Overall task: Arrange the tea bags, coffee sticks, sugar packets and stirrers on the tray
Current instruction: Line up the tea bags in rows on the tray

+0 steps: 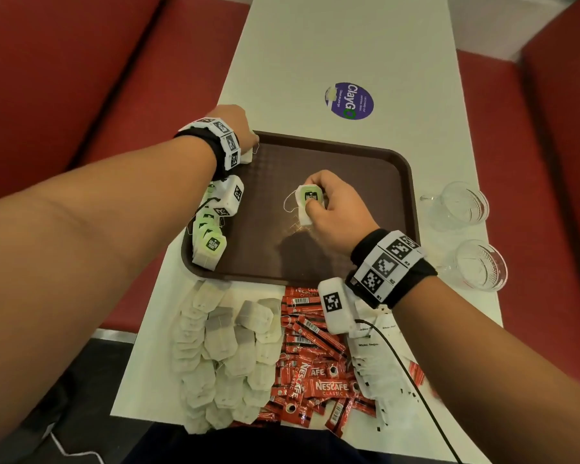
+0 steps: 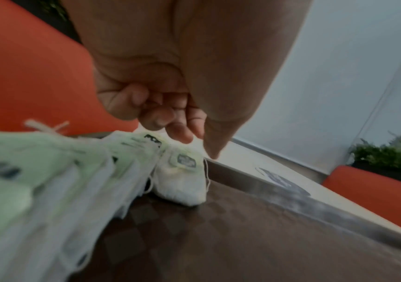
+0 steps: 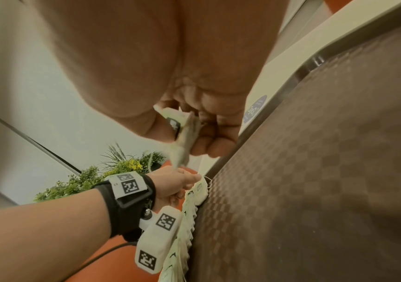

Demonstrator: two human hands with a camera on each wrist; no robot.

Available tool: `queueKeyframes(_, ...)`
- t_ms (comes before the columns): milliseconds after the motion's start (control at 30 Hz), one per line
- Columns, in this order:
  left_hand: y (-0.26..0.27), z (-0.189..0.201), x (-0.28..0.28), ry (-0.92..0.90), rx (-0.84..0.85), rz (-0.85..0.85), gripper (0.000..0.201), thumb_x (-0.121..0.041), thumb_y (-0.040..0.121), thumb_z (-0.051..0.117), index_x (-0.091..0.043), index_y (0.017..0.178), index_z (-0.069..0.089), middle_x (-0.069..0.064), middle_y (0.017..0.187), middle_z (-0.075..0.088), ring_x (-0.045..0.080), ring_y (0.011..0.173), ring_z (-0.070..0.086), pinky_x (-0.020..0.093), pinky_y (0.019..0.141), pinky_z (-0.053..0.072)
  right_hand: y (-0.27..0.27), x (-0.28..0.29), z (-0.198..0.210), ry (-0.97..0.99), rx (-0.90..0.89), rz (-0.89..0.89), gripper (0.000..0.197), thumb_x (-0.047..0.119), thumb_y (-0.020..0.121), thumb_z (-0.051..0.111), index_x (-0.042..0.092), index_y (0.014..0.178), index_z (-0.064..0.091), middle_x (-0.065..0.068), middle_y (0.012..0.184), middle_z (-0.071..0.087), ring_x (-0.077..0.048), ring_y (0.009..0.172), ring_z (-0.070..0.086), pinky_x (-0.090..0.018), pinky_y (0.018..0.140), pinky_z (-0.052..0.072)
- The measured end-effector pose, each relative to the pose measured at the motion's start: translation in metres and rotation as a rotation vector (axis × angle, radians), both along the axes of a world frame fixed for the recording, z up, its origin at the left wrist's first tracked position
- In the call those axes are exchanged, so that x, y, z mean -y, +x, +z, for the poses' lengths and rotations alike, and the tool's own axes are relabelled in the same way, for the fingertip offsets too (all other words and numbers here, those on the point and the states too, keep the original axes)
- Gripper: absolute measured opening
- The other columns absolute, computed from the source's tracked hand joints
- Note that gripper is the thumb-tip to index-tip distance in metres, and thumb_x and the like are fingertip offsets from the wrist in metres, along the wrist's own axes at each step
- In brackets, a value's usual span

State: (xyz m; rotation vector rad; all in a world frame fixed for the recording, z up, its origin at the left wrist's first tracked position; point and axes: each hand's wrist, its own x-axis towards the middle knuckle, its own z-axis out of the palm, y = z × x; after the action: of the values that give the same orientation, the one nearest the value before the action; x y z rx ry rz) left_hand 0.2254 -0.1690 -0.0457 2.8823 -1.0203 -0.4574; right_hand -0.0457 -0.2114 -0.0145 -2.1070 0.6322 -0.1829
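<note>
A long white table is carrying everything, with red bench seats flanking it on both sides. A dark brown rectangular plastic tray is lying at the centre of the table, and a round purple sticker is showing at 12 o'clock from it. At 6 o'clock from the tray three loose heaps are lying side by side: white paper tea bags at 7 o'clock, red coffee sticks at 6 o'clock, white sugar packets at 5 o'clock. Two clear glass cups are standing at 3 o'clock, off the tray. A row of green-tagged tea bags is overlapping along the tray's 9 o'clock edge. The left hand is sitting at the tray's 10 o'clock corner, fingers curled, thumb and fingertip pinching the top of the end tea bag of that row. The right hand is hovering over the tray's middle, thumb and fingers grasping a single green-tagged tea bag, its white string looping toward 9 o'clock.
</note>
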Motion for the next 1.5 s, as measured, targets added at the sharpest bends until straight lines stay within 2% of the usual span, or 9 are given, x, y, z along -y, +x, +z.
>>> queueKeyframes(133,-0.011,0.001,-0.004,0.058,-0.027,-0.069,0.032,-0.035,0.091,0.064,-0.012,0.071,0.056,0.009,0.08,0.064,0.023,0.062,0.051,0.027,0.051,0.035,0.003,0.002,-0.004,0.01,0.026,-0.004,0.017,0.013,0.094,0.061,0.026,0.104,0.059,0.007,0.098,0.065,-0.009,0.085,0.06,-0.021,0.075,0.048)
queueKeyframes(300,-0.025,0.017,-0.011,-0.133,-0.041,-0.109,0.03,-0.043,0.094,0.06,-0.014,0.096,0.067,0.005,0.093,0.07,0.026,0.082,0.064,0.029,0.069,0.044,0.008,0.004,-0.004,-0.011,0.031,-0.019,0.012,0.018,0.093,0.066,0.026,0.097,0.059,0.01,0.09,0.062,-0.001,0.075,0.054,-0.017,0.069,0.042)
queueKeyframes(500,-0.076,0.057,-0.043,-0.394,-0.421,-0.395,0.041,-0.065,0.089,0.056,-0.028,0.087,0.072,-0.011,0.077,0.069,-0.001,0.067,0.058,0.022,0.065,0.044,0.016,0.003,-0.007,-0.007,0.056,-0.079,0.008,0.023,0.093,0.067,0.024,0.096,0.06,0.008,0.09,0.067,-0.008,0.079,0.062,-0.029,0.073,0.053)
queueKeyframes(667,-0.088,0.052,-0.064,-0.431,-0.434,-0.527,0.016,-0.041,0.091,0.069,-0.026,0.095,0.073,-0.01,0.081,0.069,0.002,0.073,0.06,0.025,0.071,0.048,0.019,0.0,-0.009,0.133,0.095,-0.113,0.022,0.023,0.086,0.075,0.031,0.09,0.055,0.0,0.091,0.071,-0.02,0.086,0.071,-0.046,0.08,0.06)
queueKeyframes(867,-0.081,0.048,-0.074,-0.565,-0.378,-0.385,0.006,-0.035,0.092,0.07,-0.031,0.096,0.074,-0.007,0.092,0.073,0.013,0.085,0.064,0.029,0.079,0.05,0.018,-0.007,-0.011,0.281,0.113,-0.124,0.036,0.011,0.082,0.079,0.028,0.098,0.051,-0.007,0.093,0.071,-0.027,0.082,0.073,-0.049,0.074,0.062)
queueKeyframes(1000,-0.056,0.032,-0.074,-0.529,-0.172,-0.211,0.011,-0.031,0.094,0.067,-0.024,0.1,0.072,-0.012,0.082,0.065,0.013,0.078,0.058,0.028,0.077,0.046,0.005,-0.013,-0.014,0.178,-0.064,0.137,0.033,0.024,0.082,0.081,0.026,0.106,0.059,0.001,0.086,0.073,-0.008,0.074,0.067,-0.032,0.077,0.058)
queueKeyframes(1167,-0.016,0.009,-0.069,-0.263,-0.077,-0.091,0.019,-0.033,0.097,0.064,-0.021,0.109,0.071,0.001,0.101,0.069,0.02,0.093,0.061,0.027,0.081,0.044,-0.01,-0.031,-0.013,-0.021,-0.372,0.639,0.021,0.025,0.08,0.082,0.027,0.099,0.071,0.007,0.079,0.07,-0.003,0.069,0.063,-0.021,0.075,0.053)
queueKeyframes(1333,-0.001,-0.002,-0.049,-0.197,-0.079,-0.017,0.025,-0.033,0.095,0.066,-0.019,0.114,0.072,0.005,0.112,0.071,0.026,0.104,0.064,0.034,0.092,0.052,-0.017,-0.05,-0.02,-0.185,-0.486,0.85,0.042,0.025,0.075,0.083,0.03,0.115,0.07,0.011,0.076,0.059,-0.005,0.065,0.053,-0.027,0.067,0.048)
queueKeyframes(1500,0.004,-0.006,-0.035,-0.196,-0.033,0.07,0.021,-0.031,0.094,0.065,-0.017,0.108,0.073,0.005,0.114,0.07,0.028,0.106,0.063,0.035,0.09,0.051,-0.022,-0.058,-0.024,-0.281,-0.525,0.947,0.053,0.022,0.081,0.078,0.036,0.13,0.064,0.016,0.089,0.047,-0.011,0.083,0.051,-0.028,0.072,0.041)
